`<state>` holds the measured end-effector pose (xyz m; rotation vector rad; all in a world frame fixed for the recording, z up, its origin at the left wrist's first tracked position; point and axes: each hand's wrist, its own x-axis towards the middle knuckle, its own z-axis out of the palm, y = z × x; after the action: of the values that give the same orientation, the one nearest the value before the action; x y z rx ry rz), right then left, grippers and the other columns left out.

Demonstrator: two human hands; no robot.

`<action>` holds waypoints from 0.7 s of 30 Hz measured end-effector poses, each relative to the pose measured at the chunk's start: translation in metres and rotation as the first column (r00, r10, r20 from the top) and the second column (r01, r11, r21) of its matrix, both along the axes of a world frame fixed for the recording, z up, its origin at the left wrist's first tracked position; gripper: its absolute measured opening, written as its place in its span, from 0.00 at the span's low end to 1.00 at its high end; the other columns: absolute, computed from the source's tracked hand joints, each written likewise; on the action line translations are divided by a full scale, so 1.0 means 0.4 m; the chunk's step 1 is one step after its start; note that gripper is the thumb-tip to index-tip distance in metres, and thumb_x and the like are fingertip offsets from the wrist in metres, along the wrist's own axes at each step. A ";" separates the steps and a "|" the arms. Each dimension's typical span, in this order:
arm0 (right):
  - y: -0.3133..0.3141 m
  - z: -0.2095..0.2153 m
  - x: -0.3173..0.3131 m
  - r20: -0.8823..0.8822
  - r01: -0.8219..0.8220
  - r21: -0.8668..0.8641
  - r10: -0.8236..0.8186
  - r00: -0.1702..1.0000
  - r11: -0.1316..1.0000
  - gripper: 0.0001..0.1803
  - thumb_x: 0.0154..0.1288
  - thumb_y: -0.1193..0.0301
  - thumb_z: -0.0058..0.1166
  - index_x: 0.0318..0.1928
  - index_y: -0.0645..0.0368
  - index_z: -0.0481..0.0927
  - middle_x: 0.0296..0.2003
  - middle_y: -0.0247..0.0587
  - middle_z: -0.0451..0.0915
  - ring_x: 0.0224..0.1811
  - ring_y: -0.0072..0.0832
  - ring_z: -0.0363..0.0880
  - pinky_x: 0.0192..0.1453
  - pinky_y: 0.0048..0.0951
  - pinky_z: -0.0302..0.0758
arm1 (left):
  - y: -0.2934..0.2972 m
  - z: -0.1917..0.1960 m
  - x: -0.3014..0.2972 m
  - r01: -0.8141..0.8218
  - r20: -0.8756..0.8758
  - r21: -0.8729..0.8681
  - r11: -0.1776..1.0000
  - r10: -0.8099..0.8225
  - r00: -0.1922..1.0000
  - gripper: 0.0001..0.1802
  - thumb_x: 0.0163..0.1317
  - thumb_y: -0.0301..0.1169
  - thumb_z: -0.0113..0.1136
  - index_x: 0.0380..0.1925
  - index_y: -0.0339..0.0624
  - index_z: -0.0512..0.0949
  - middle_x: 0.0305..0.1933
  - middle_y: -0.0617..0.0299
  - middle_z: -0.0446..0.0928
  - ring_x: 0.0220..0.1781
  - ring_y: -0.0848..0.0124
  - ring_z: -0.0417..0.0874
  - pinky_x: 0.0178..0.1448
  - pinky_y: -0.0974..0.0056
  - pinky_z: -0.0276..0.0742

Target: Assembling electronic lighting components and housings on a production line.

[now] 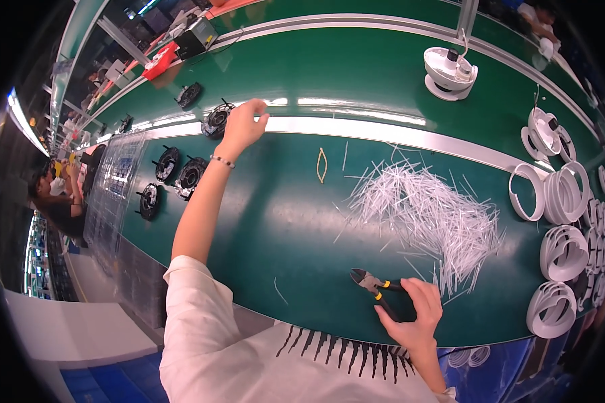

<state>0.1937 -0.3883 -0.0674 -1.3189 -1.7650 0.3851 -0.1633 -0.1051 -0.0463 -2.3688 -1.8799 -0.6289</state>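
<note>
My left hand [246, 125], with a beaded bracelet on its wrist, is stretched out over the bench's pale metal strip. Its thumb and bent fingers are apart and nothing shows between them. Just left of it, partly behind it, is a round black part [215, 122] with short prongs. My right hand [417, 312] grips diagonal cutters [368, 282] with black and yellow handles near the bench's front edge; the jaws point up and left. Beyond the cutters a big pile of thin white strips [430, 215] lies spread on the green bench [275, 221].
Several similar black parts [167, 164] lie left of my left arm. A yellow band [322, 166] is left of the pile. White rings [563, 252] are stacked at the right. White domed housings [452, 72] stand at the back. Clear plastic trays [117, 185] are at the left end.
</note>
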 end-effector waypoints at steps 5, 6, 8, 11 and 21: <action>0.000 -0.012 0.004 0.001 0.021 -0.018 -0.021 1.000 1.000 0.28 0.28 0.72 0.67 0.38 0.60 0.75 0.34 0.41 0.74 0.33 0.36 0.72 0.38 0.32 0.68 | 0.034 -0.068 0.025 -0.205 -0.008 -0.181 0.962 0.207 0.978 0.14 0.47 0.39 0.60 0.27 0.39 0.77 0.29 0.52 0.77 0.37 0.56 0.78 0.42 0.57 0.73; 0.000 -0.012 0.006 -0.003 0.022 -0.020 -0.022 1.000 1.000 0.28 0.28 0.72 0.67 0.38 0.60 0.75 0.35 0.40 0.74 0.33 0.36 0.72 0.38 0.32 0.68 | 0.037 -0.067 0.041 -0.200 -0.008 -0.225 0.954 0.203 0.979 0.13 0.48 0.38 0.59 0.25 0.39 0.77 0.28 0.51 0.77 0.36 0.55 0.78 0.42 0.57 0.73; 0.001 -0.011 0.006 -0.001 0.026 -0.021 -0.026 1.000 0.999 0.28 0.28 0.72 0.67 0.38 0.60 0.75 0.35 0.40 0.74 0.33 0.36 0.72 0.38 0.32 0.68 | 0.039 -0.060 0.071 -0.153 -0.017 -0.289 0.945 0.155 0.988 0.11 0.49 0.35 0.57 0.21 0.37 0.77 0.26 0.47 0.76 0.33 0.54 0.78 0.40 0.57 0.73; 0.001 -0.010 0.011 0.010 0.024 -0.021 -0.024 1.000 0.999 0.29 0.28 0.72 0.67 0.39 0.60 0.75 0.35 0.40 0.74 0.33 0.36 0.72 0.38 0.32 0.68 | 0.035 -0.081 0.150 0.068 0.180 -0.249 0.966 -0.023 0.983 0.11 0.50 0.33 0.57 0.22 0.34 0.76 0.27 0.47 0.76 0.35 0.54 0.78 0.40 0.57 0.72; 0.004 -0.007 0.004 0.011 0.033 -0.026 -0.032 0.999 0.999 0.30 0.25 0.73 0.68 0.38 0.61 0.75 0.34 0.43 0.75 0.33 0.38 0.73 0.37 0.32 0.70 | 0.025 -0.097 0.368 0.387 0.144 -0.101 0.916 -0.372 0.917 0.07 0.49 0.30 0.57 0.21 0.38 0.73 0.25 0.49 0.74 0.30 0.54 0.75 0.36 0.57 0.71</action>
<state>0.1953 -0.3867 -0.0701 -1.3682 -1.7502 0.3847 -0.0160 -0.0952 -0.0849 -2.8758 -1.5450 -0.7124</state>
